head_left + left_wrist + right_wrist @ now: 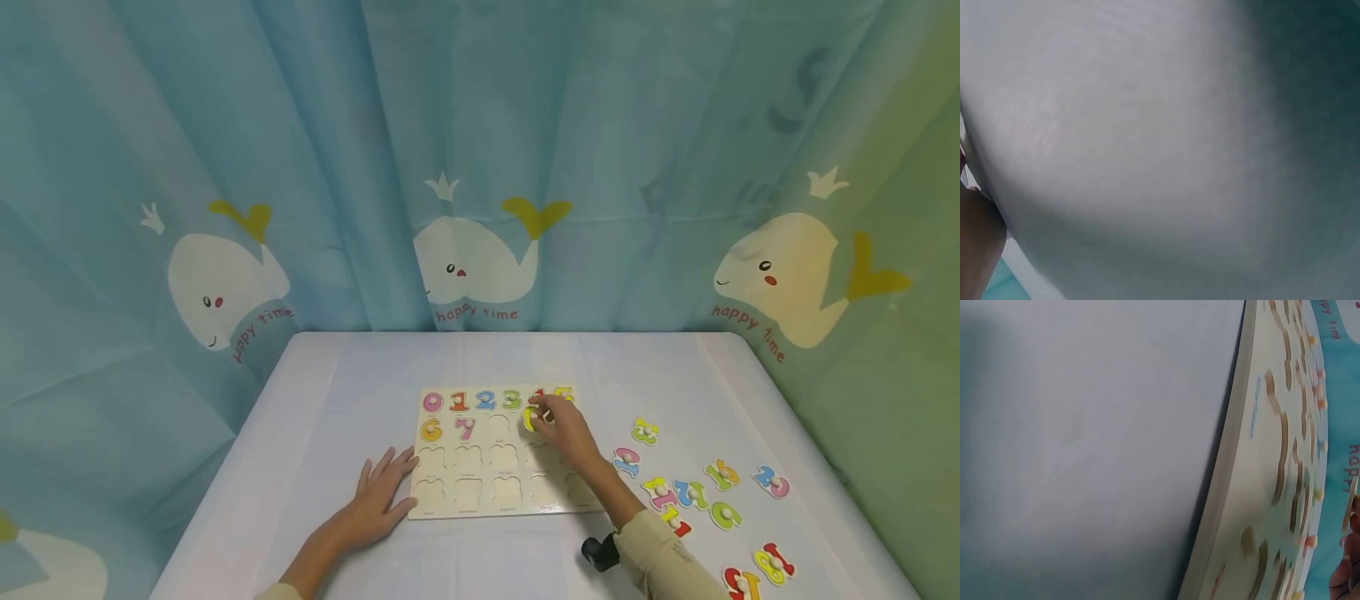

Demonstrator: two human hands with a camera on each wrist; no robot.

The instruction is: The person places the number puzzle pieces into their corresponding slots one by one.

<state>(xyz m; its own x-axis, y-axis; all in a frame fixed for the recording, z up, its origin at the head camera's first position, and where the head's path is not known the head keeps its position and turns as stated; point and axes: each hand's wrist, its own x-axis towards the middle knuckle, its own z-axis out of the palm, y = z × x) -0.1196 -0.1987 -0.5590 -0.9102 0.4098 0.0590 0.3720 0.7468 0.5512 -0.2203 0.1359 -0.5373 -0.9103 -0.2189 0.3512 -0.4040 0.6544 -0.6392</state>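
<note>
Board [486,492]: right hand [567,432] pinches a yellow piece [529,419] toward its top-right corner; left hand [377,498], spread, touches its left edge.

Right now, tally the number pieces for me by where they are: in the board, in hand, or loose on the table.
Seated pieces in the board: 8
Held piece in the right hand: 1
Loose pieces on the table: 10
Total in view: 19; the right arm may hide others.
</note>
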